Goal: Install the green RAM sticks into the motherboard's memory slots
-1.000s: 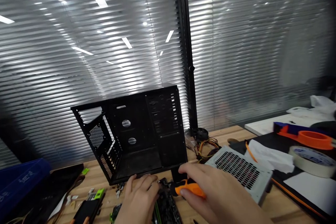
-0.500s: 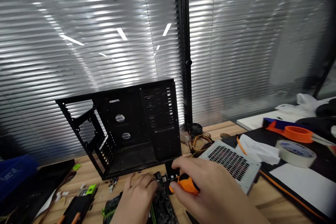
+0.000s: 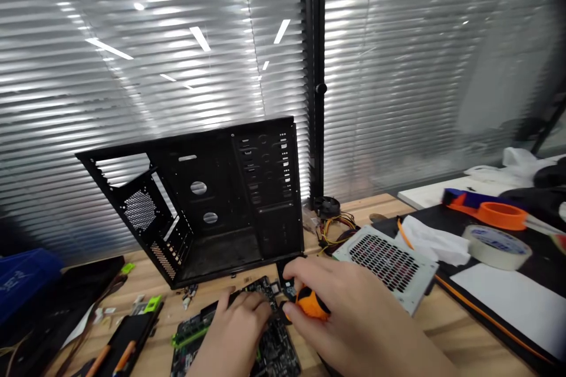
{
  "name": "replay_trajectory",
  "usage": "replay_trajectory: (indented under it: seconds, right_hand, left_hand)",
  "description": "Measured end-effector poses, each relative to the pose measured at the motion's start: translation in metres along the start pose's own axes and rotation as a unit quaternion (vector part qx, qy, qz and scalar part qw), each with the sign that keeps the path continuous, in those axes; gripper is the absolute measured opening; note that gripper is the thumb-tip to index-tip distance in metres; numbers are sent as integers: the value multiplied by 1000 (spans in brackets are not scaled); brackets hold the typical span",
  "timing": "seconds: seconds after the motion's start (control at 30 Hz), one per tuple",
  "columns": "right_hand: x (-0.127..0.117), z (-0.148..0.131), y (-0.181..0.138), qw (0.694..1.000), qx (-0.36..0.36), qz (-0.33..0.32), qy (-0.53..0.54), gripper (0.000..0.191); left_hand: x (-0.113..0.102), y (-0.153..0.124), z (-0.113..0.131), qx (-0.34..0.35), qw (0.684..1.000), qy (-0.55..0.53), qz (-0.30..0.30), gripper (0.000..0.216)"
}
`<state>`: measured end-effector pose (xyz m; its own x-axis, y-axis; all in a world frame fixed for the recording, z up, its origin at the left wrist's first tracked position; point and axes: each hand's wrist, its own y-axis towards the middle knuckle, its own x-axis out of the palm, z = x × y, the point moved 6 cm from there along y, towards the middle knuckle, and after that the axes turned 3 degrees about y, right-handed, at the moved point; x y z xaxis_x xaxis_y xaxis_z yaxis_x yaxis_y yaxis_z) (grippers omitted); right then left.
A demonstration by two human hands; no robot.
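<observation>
A dark motherboard (image 3: 279,339) with green slots lies on the table in front of me. My left hand (image 3: 241,324) rests on top of it, fingers bent and slightly spread over the board; what lies under the palm is hidden. In my right hand (image 3: 336,306) is an orange-and-black screwdriver (image 3: 312,304), its handle gripped between thumb and fingers. It points left toward the board's right edge. I cannot make out its tip. A small dark part (image 3: 289,285) lies just beyond the screwdriver.
A black computer case (image 3: 230,253) stands open behind the board. To the right are a metal power supply (image 3: 389,259) with cables, a black fan (image 3: 327,206), a tape roll (image 3: 497,247) and an orange tape dispenser (image 3: 502,215). Orange-handled pliers (image 3: 125,356) and a blue bin (image 3: 26,277) are left.
My view has tilted down slightly, so more of the motherboard shows. My right hand has shifted a little left with the screwdriver still in it. The left hand stays on the board.
</observation>
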<state>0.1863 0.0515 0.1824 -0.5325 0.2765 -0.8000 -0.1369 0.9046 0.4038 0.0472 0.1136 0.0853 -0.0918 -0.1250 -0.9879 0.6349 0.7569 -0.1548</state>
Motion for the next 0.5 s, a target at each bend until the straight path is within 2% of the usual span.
replay_trajectory:
  seconds: [0.5]
  right_hand:
    - [-2, -3, 0, 1000, -12, 8, -6, 4]
  left_hand:
    - [1, 0, 0, -6, 1000, -12, -21, 39]
